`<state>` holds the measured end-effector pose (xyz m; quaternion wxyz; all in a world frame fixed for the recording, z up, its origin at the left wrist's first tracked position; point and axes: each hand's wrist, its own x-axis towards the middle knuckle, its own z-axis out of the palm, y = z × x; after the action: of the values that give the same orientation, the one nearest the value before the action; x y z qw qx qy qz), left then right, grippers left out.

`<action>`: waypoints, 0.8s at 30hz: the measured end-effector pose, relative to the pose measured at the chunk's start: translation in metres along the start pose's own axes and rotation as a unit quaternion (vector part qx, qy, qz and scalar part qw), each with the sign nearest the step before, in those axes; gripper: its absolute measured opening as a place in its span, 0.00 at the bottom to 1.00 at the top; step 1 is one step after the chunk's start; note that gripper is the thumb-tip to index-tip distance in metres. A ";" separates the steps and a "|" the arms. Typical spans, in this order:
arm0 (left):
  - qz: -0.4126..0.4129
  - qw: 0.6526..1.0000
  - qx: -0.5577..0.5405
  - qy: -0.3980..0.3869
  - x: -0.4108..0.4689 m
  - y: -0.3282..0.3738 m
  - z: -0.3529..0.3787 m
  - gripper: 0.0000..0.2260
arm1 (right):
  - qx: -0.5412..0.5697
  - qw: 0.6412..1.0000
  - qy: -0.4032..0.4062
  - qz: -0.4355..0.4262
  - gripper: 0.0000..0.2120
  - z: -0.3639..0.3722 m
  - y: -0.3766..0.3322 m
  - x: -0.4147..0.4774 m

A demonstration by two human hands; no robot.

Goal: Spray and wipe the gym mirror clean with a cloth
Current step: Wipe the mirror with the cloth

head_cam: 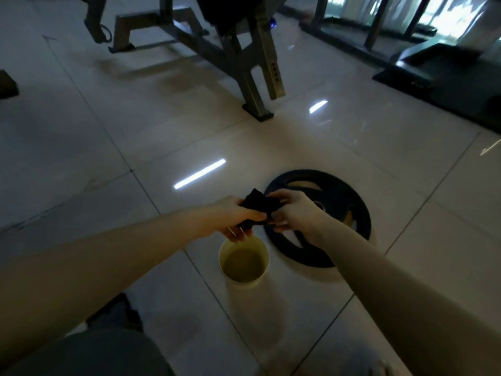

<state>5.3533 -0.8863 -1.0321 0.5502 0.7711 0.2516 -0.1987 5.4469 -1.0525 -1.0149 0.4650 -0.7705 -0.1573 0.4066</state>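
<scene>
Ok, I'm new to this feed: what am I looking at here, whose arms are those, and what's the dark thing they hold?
There is no machine: these are a person's bare arms, seen from one camera worn on the head, looking forward and down. The left hand and right hand both grip a dark cloth, bunched between them above a yellow tub of murky liquid. The tub stands on a glossy tiled floor, beside a black weight plate lying flat. Farther off stands a metal gym machine frame. No mirror or spray bottle is in view.

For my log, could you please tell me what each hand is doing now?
Left hand: grips the dark cloth.
Right hand: pinches it too.
</scene>
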 end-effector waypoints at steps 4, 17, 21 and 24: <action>0.092 0.995 -0.027 -0.009 -0.022 0.051 0.001 0.10 | -0.016 0.997 0.074 0.012 0.11 -0.034 -0.014 -0.047; 0.292 0.923 -0.198 -0.155 -0.211 0.254 0.139 0.10 | 0.014 0.903 0.424 -0.062 0.08 -0.124 -0.066 -0.385; 0.412 0.894 -0.100 -0.149 -0.282 0.294 0.191 0.05 | 0.076 0.823 0.544 -0.147 0.06 -0.116 -0.064 -0.503; 0.487 0.865 -0.045 -0.114 -0.326 0.313 0.224 0.04 | 0.144 0.777 0.584 -0.185 0.07 -0.109 -0.055 -0.578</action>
<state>5.2778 -1.2374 -0.6780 0.6357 0.7419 -0.2122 0.0192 5.1796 -1.4470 -0.6652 0.6395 -0.7402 0.0649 -0.1972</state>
